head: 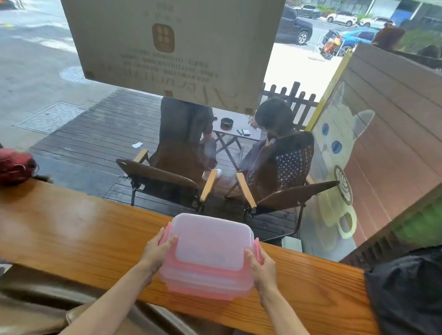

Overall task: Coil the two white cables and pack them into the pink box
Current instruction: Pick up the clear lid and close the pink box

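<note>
Head view: pink box (210,247) between fingers (167,241).

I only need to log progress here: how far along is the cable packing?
Done: hard to say. The pink box has its lid on, and no white cables show on the wooden counter; whether they are inside cannot be told through the frosted lid. In hand: the left hand and right hand grip the box's side clips. Left: possibly only setting it down.
</note>
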